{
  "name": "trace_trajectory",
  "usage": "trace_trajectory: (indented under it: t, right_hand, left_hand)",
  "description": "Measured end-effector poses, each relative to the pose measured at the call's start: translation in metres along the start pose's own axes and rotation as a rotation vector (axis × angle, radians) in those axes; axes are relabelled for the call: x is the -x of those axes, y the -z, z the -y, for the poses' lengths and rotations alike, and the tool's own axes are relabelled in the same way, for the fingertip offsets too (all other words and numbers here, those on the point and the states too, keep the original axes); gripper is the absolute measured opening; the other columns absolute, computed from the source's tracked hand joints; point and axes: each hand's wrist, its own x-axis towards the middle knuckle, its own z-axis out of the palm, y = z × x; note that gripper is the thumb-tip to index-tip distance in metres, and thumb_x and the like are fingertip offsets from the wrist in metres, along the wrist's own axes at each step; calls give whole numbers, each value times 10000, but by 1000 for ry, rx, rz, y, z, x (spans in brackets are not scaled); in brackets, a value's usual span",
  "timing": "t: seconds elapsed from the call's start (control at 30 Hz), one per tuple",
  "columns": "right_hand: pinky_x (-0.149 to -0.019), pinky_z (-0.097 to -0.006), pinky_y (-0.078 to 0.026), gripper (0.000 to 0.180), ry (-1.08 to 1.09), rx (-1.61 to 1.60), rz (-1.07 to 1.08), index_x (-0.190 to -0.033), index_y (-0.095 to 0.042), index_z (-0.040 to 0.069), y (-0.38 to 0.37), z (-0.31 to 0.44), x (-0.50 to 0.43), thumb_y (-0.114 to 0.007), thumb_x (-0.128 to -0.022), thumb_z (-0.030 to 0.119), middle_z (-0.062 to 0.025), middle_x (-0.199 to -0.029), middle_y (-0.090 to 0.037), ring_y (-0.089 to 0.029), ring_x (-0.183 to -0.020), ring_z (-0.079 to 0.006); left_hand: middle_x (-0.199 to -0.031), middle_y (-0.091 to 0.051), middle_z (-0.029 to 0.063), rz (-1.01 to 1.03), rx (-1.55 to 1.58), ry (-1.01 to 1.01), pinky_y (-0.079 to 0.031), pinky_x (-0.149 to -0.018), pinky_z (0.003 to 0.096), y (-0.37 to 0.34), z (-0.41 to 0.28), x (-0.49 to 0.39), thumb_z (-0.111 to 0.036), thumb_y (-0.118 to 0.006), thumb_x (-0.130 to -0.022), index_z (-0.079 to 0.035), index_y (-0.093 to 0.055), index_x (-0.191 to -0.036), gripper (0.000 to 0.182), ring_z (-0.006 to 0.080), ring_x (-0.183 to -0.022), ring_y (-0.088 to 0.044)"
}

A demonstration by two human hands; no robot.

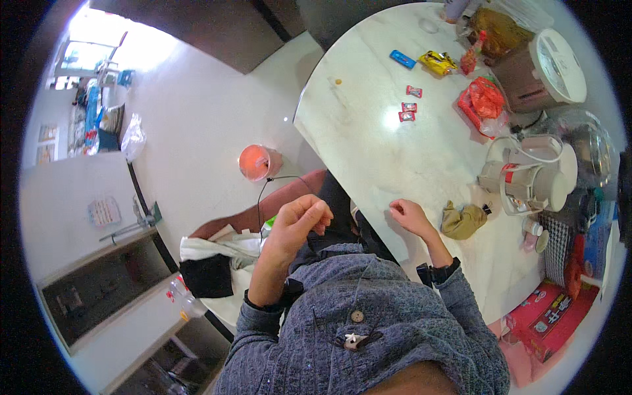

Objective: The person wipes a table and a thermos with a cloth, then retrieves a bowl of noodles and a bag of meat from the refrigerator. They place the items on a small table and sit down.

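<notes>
My left hand [302, 217] is raised in front of my body, off the table, over the floor and a reddish-brown seat [266, 202]. Its fingers are curled inward and nothing shows in them. At the near edge of the marble-patterned table [355, 143] is my right hand [411, 217], its fingers also curled with no object visible. The inside of both hands is partly hidden. An olive cloth pouch [463, 220] with a black clip lies to the right of my right hand. Three small red-wrapped sweets [409, 107] lie farther up the table.
A blue packet [402, 59], a yellow packet [438, 62] and a red plastic bag [484, 103] lie at the far side. Pale appliances [531, 182] line the right. A pinkish bin [259, 163] stands on the floor. Clothes [212, 266] lie at left.
</notes>
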Motion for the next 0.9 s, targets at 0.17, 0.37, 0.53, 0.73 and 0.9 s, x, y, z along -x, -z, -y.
trace_trajectory:
  t: [0.17, 0.37, 0.53, 0.73, 0.9]
  right_hand:
    - [-683, -336, -493, 279, 0, -24, -134, -999, -630, 16, -4, -10, 5, -598, -844, 246, -128, -853, -667, -633, -759, -224]
    - [-704, -356, -501, 340, -210, -157, -243, -969, -647, 25, -4, -7, 26, -600, -837, 335, -136, -874, -674, -651, -800, -267]
    - [-707, -340, -507, 350, -199, -243, -204, -1021, -643, 32, -22, 45, -11, -598, -857, 338, -121, -890, -681, -655, -809, -231]
    - [-690, -303, -494, 290, -228, -539, -226, -1064, -630, 32, -51, 173, -111, -589, -891, 261, -108, -907, -678, -632, -776, -172]
    - [-645, -285, -496, 292, -187, -499, -220, -1075, -606, 3, -48, 288, -206, -578, -908, 241, -89, -853, -671, -641, -713, -156]
  left_hand:
    - [-717, -536, 3, 53, 17, 71, -407, -613, 211, 3, -16, -30, -259, -491, -964, -39, -568, -852, 258, 83, -652, -496]
    - [-793, -595, 13, 214, -79, 66, -454, -661, 214, 3, -46, -79, -249, -512, -957, -16, -615, -918, 257, 75, -712, -543]
    - [-815, -599, 17, 231, -121, 93, -456, -675, 212, 58, -84, -119, -256, -511, -960, -18, -612, -960, 259, 77, -728, -550]
    - [-779, -565, 19, 261, 208, 131, -455, -655, 264, 178, -148, -206, -223, -464, -968, -18, -593, -948, 243, 120, -680, -531]
    - [-829, -483, 23, 177, 601, 69, -380, -662, 262, 299, -196, -237, -253, -460, -963, -63, -532, -964, 203, 147, -747, -441]
